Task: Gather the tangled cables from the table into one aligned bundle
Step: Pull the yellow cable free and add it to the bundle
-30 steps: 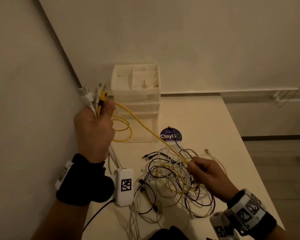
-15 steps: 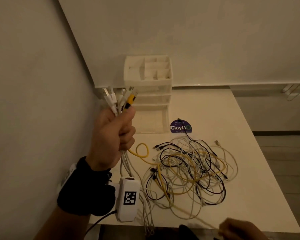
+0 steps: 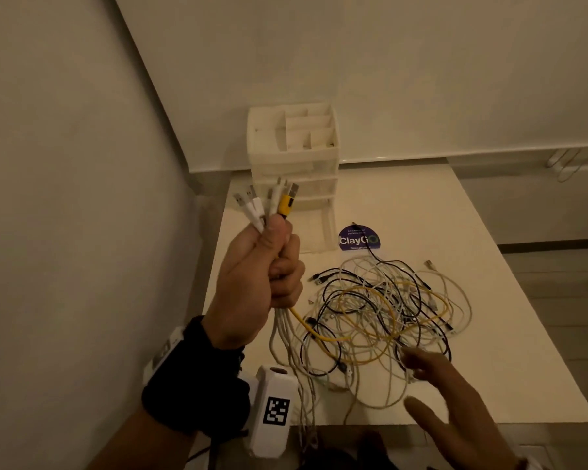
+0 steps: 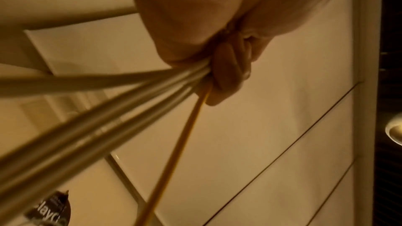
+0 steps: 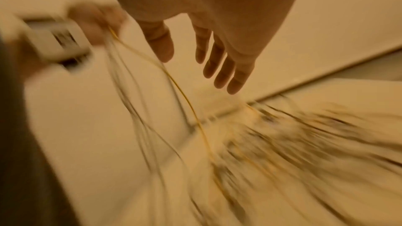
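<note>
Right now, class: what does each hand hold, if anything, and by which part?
The left hand grips several white cables and one yellow cable just below their plugs. The right hand is spread open above the tangle, holding nothing.

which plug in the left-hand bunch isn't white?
The yellow plug, rightmost in the bunch that the left hand grips. The plugs beside it are white; its yellow cable trails down into the tangle.

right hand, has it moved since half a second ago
Yes. The right hand was at the table's near edge, barely in view; now it reaches forward, fingers spread, over the near side of the cable tangle.
</note>
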The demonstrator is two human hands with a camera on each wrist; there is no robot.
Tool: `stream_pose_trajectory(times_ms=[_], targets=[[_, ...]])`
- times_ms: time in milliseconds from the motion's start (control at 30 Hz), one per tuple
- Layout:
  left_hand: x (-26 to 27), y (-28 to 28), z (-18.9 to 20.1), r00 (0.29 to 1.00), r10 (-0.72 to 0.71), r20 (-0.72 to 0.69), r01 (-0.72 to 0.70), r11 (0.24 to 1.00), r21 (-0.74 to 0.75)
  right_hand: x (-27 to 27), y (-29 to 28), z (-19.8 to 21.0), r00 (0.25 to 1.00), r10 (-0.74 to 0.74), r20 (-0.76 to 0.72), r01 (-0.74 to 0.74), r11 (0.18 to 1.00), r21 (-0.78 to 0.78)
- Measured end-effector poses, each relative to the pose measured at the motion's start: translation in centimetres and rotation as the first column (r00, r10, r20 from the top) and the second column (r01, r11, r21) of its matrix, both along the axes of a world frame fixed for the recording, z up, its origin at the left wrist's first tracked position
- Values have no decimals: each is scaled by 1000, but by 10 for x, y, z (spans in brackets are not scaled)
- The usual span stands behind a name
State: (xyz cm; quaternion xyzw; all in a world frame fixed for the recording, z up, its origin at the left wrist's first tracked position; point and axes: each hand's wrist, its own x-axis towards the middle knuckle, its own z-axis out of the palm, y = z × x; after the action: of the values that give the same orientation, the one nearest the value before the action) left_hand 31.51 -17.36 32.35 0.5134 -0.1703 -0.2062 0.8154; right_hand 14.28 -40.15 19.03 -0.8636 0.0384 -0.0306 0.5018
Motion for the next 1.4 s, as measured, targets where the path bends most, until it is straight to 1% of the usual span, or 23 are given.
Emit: stream_pose_trajectory(times_ms=[33,67,100,133,200,267,300,367,433,500,567,600,633,667,700,800,867,967,1067,1133,1233,1333,1400], targets=[[-4,-4,-1,1000,-26,7,26,1000,-1,19,19,16,996,77,35,-79,996,41],[-8,-9,-3,999,-46,17,46,999,1,34,33,28,981,164,100,-171,983,71],[-12,-13,-4,998,-60,28,60,998,3,50,49,44,963,235,136,-245,968,63],[-15,-16,-4,997,-66,35,66,998,4,64,62,56,946,295,133,-304,951,56],[-21,-19,-5,998,-61,19,61,998,-2,81,90,64,902,420,98,-426,904,45],[-23,-17,-5,999,-38,-5,38,999,-24,87,105,61,883,462,82,-467,881,70],[-23,-13,-6,1000,-26,-18,25,999,-41,87,109,58,873,477,99,-485,871,74],[-22,-5,-7,999,-2,-49,-2,997,-79,85,110,47,860,500,103,-510,853,111],[-23,3,-7,996,28,-89,-39,992,-124,80,111,32,845,530,70,-534,836,122],[-22,8,-7,993,39,-111,-59,982,-180,74,112,10,835,550,-7,-545,829,128],[-18,13,-3,994,45,-102,-67,973,-221,68,112,-16,833,537,-133,-513,840,175],[-15,16,-1,995,45,-90,-65,970,-235,65,109,-27,823,536,-188,-513,843,161],[-13,18,1,996,43,-79,-61,967,-246,63,106,-38,810,546,-215,-536,837,108],[-10,19,2,997,40,-73,-57,967,-248,61,102,-43,806,550,-220,-552,832,55],[-9,19,2,997,39,-73,-55,968,-244,59,97,-46,804,552,-220,-559,829,36],[-9,19,-1,995,36,-89,-57,966,-252,58,87,-49,797,557,-233,-562,826,52],[-7,19,-4,997,5,-83,-27,962,-271,59,86,-55,783,568,-255,-578,815,40],[-5,21,-6,998,-28,-50,13,959,-284,55,85,-66,774,561,-294,-567,820,72],[-1,26,-2,1000,5,-28,-14,945,-328,52,82,-64,791,548,-273,-535,835,128],[3,30,5,1000,28,-5,-28,936,-352,52,77,-68,771,569,-287,-552,821,145],[5,27,9,1000,27,-1,-26,931,-365,53,74,-81,749,563,-350,-571,816,92],[5,16,1,999,20,-43,-32,956,-292,52,85,-90,677,538,-502,-626,780,-9],[8,16,-8,996,25,-83,-45,967,-252,51,90,-99,634,534,-559,-655,755,-22]])
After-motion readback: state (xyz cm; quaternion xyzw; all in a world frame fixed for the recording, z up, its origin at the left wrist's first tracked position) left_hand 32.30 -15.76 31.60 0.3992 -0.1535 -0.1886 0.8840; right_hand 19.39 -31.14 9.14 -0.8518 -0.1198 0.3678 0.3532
